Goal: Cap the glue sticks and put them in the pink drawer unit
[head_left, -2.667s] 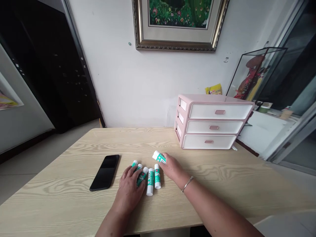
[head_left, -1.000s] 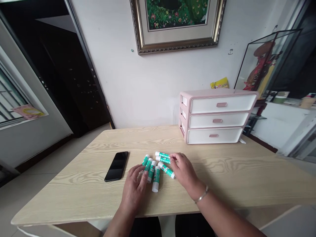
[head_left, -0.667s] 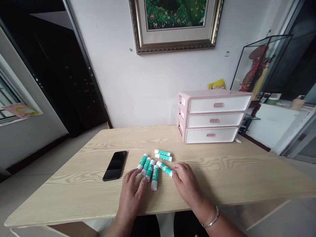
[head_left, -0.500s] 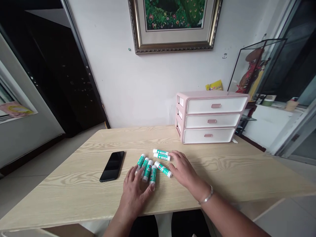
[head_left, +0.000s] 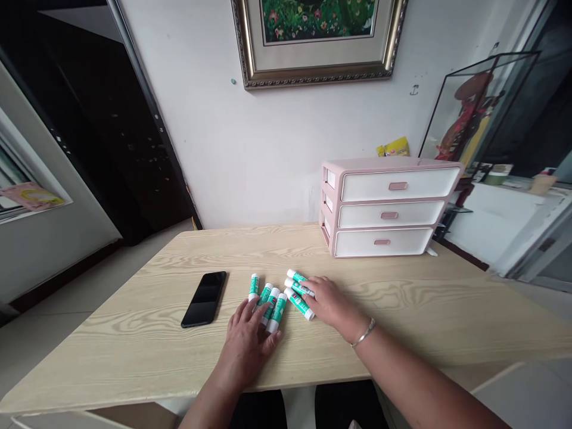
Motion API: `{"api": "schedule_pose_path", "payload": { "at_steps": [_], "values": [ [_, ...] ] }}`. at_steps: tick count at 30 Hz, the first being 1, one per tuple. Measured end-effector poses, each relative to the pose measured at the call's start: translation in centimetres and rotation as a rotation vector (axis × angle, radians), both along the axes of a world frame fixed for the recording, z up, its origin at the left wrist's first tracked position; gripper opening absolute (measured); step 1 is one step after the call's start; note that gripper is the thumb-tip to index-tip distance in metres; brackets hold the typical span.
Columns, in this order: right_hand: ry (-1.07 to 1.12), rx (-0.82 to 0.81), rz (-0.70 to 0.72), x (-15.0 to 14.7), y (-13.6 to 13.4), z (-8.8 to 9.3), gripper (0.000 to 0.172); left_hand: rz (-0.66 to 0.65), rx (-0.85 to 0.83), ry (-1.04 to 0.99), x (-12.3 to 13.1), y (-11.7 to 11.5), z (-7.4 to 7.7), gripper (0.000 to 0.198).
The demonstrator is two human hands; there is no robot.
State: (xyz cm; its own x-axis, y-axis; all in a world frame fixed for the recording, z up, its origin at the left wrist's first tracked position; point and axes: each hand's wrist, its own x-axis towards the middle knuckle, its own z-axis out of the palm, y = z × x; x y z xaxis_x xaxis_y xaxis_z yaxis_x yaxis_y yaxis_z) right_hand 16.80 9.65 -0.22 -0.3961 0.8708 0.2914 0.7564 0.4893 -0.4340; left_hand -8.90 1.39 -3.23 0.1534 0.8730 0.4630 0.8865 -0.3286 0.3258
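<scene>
Several green-and-white glue sticks [head_left: 277, 301] lie in a loose cluster on the light wood table [head_left: 402, 310]. My left hand [head_left: 246, 342] lies flat with fingers spread, its fingertips touching the near ends of the left sticks. My right hand [head_left: 329, 302] rests with fingers extended against the right-hand sticks, pressing on their ends. Neither hand holds a stick off the table.
A black phone [head_left: 204, 290] lies left of the sticks. A pink three-drawer organiser [head_left: 386, 205], drawers closed, stands at the back right against the wall. A framed picture [head_left: 317, 42] hangs above. A glass display case [head_left: 478, 113] is at the far right.
The sticks have been pushed closer together; the two that lay crosswise at the back now angle in beside the others. My right hand slid inward against them.
</scene>
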Motion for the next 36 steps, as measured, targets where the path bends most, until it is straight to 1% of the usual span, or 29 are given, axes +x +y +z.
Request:
{"api": "schedule_pose_path", "payload": {
  "at_steps": [4,7,12,16,17,19,21,23,27,30,33,36],
  "values": [
    [0.01,0.052,-0.027,1.0,-2.8,-0.1,0.032,-0.043,-0.008,-0.043,-0.3,0.2,0.2,0.054],
    [0.072,0.086,-0.051,1.1,-3.8,-0.6,0.033,-0.068,-0.014,-0.104,-0.4,0.2,0.2,0.054],
    [0.196,0.125,-0.072,1.1,-3.3,-1.6,0.035,-0.046,-0.056,-0.277,-0.6,0.3,0.0,0.054],
    [0.291,0.091,-0.106,1.3,-2.6,-2.2,0.036,-0.01,-0.065,-0.424,-0.6,0.4,0.2,0.053],
    [0.318,0.086,-0.129,1.4,-2.5,-2.3,0.036,0.02,-0.072,-0.452,-0.6,0.5,0.4,0.052],
    [0.375,0.091,-0.179,1.5,-2.4,-2.4,0.035,0.127,-0.124,-0.489,-0.6,0.8,1.2,0.051],
    [0.428,0.097,-0.223,1.6,-2.3,-2.4,0.033,0.245,-0.197,-0.494,-0.7,1.5,2.1,0.053],
    [0.464,0.084,-0.248,1.6,-2.3,-2.4,0.034,0.326,-0.249,-0.469,-0.9,2.6,2.9,0.054],
    [0.509,0.059,-0.277,1.9,-2.2,-2.6,0.037,0.418,-0.319,-0.389,-1.2,4.9,4.0,0.055],
    [0.541,0.068,-0.298,2.1,-2.1,-2.5,0.036,0.46,-0.38,-0.315,-1.1,6.3,4.6,0.057],
    [0.565,0.069,-0.314,2.0,-2.4,-2.1,0.037,0.483,-0.417,-0.255,-1.0,7.3,5.3,0.048],
    [0.572,0.054,-0.335,1.9,-2.8,-1.8,0.038,0.475,-0.436,-0.252,-1.2,8.2,5.7,0.027]
  ]
}}
